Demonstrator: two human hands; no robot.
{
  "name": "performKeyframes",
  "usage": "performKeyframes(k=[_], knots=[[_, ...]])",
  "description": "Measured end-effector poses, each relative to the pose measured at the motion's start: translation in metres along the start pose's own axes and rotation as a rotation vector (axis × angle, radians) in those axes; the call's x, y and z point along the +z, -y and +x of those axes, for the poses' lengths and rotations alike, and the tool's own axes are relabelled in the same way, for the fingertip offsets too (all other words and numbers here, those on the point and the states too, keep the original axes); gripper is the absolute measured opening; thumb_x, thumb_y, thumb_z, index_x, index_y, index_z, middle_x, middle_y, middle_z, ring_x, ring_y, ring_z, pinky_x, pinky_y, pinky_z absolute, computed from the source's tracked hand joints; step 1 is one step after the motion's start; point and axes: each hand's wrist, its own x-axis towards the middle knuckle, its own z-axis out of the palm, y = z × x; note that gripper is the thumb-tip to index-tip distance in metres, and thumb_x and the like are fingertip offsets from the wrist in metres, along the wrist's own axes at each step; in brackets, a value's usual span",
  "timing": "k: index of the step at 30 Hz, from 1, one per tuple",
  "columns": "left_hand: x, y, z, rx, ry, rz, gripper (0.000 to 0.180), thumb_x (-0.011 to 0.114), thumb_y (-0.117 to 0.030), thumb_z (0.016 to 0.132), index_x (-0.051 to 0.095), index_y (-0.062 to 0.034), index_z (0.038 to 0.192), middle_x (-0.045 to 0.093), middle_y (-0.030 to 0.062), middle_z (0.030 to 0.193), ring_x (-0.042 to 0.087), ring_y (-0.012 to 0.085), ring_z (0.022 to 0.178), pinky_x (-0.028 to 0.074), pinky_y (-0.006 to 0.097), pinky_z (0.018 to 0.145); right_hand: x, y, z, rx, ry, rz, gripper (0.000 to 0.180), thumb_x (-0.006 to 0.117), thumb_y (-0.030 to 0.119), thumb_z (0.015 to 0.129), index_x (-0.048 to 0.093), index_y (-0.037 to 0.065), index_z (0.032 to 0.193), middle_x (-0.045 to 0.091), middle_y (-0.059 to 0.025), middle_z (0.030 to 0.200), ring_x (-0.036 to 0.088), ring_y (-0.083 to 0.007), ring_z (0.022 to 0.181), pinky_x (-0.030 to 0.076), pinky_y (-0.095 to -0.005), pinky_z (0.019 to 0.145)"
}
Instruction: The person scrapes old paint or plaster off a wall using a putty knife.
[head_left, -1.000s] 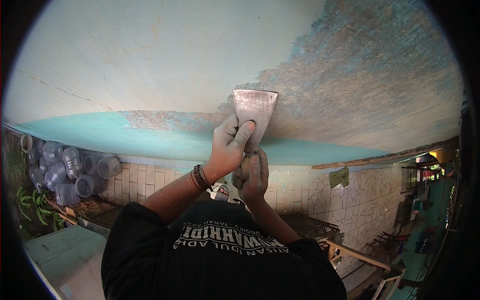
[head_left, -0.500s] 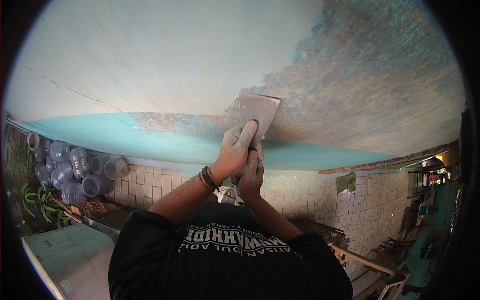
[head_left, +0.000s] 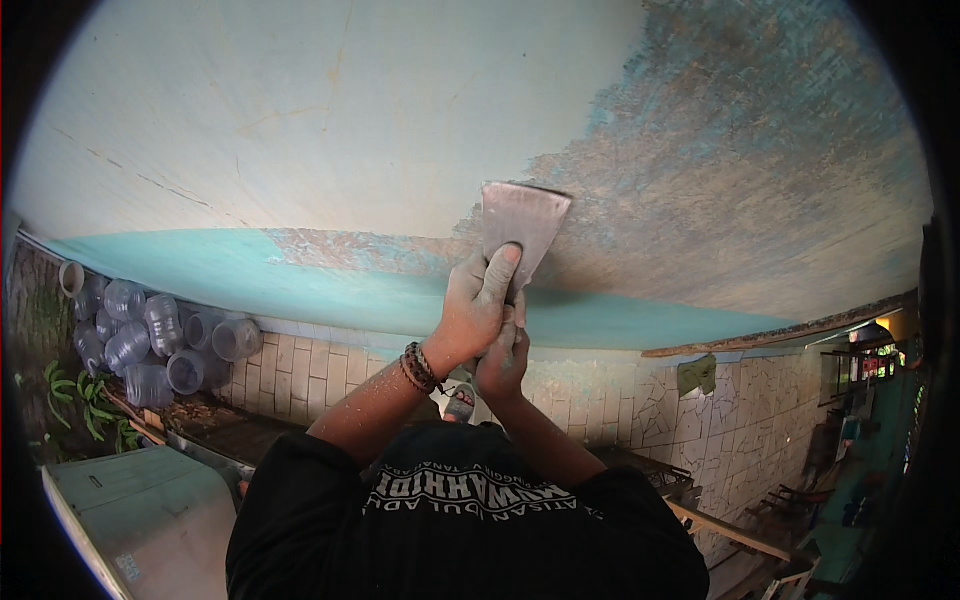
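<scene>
A wide metal paint scraper (head_left: pixel 522 222) stands blade-up against the wall (head_left: pixel 380 130), its edge at the border between smooth pale paint and a rough, scraped patch (head_left: pixel 700 190). My left hand (head_left: pixel 478 305), dusty and with a beaded bracelet at the wrist, is closed round the scraper, the thumb pressed flat on the blade. Just below it, my right hand (head_left: pixel 503 365) is closed around the lower end, where the handle is mostly hidden by my fingers. Flakes of dust cling to my left forearm (head_left: pixel 375 400).
A turquoise band (head_left: pixel 350 285) runs along the wall's lower part. Clear plastic jars (head_left: pixel 150 335) are piled at the left, beside a green-and-white cabinet (head_left: pixel 140 510). Pale tiles (head_left: pixel 590 400) cover the floor, with a green cloth (head_left: pixel 697 374) and wooden furniture (head_left: pixel 745 530) at the right.
The scraper's blade has shifted slightly right along the wall and shows a little broader. Both hands keep their grip and have moved slightly with it.
</scene>
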Motion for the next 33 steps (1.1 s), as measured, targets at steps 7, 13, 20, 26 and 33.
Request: performKeyframes(k=[7,13,20,26,33], knots=[[-0.001,0.023,0.001,0.022,-0.08,0.016,0.041,0.046,-0.036,0.097,0.053,0.0006,0.081,0.052,0.0021,0.053,0.049,0.0079,0.043,0.036,0.022,0.04,-0.033,-0.04,-0.003,0.194,0.157,0.022,0.03,0.035,0.023,0.098,0.052,-0.001,0.104,0.056,-0.0031,0.085,0.053,-0.0084,0.078,0.043,-0.0243,0.069],[-0.019,0.008,-0.009,-0.03,-0.049,0.137,0.037,0.043,-0.039,0.098,0.049,-0.0024,0.099,0.052,0.0023,0.063,0.048,0.0089,0.045,0.04,0.021,0.041,-0.074,0.006,0.034,0.273,0.475,0.018,0.037,0.043,0.026,0.096,0.049,-0.003,0.119,0.057,-0.0068,0.101,0.052,-0.0163,0.095,0.042,-0.0326,0.085],[-0.021,0.034,-0.029,-0.1,0.069,-0.027,0.039,0.036,-0.04,0.099,0.049,-0.0033,0.098,0.051,0.0036,0.061,0.049,0.009,0.049,0.037,0.021,0.041,-0.016,0.041,0.065,0.171,0.327,-0.112,0.023,0.05,0.019,0.096,0.055,0.001,0.109,0.062,-0.004,0.089,0.057,-0.0103,0.078,0.046,-0.0235,0.069],[-0.042,0.083,-0.039,-0.122,0.179,-0.185,0.032,0.038,-0.033,0.1,0.048,-0.0052,0.086,0.045,-0.0001,0.055,0.04,0.0083,0.041,0.031,0.023,0.038,0.003,0.028,0.061,0.219,0.232,0.138,0.019,0.052,0.02,0.095,0.052,0.003,0.102,0.058,-0.005,0.073,0.052,-0.0088,0.054,0.043,-0.0219,0.049],[-0.047,0.096,-0.03,-0.115,0.155,-0.086,0.033,0.042,-0.035,0.098,0.049,-0.0036,0.091,0.046,-0.0013,0.056,0.04,0.0072,0.042,0.031,0.022,0.039,0.016,0.022,0.063,0.215,0.108,0.205,0.016,0.06,0.014,0.09,0.051,0.001,0.094,0.052,-0.0032,0.061,0.044,-0.0079,0.043,0.034,-0.0221,0.038]])
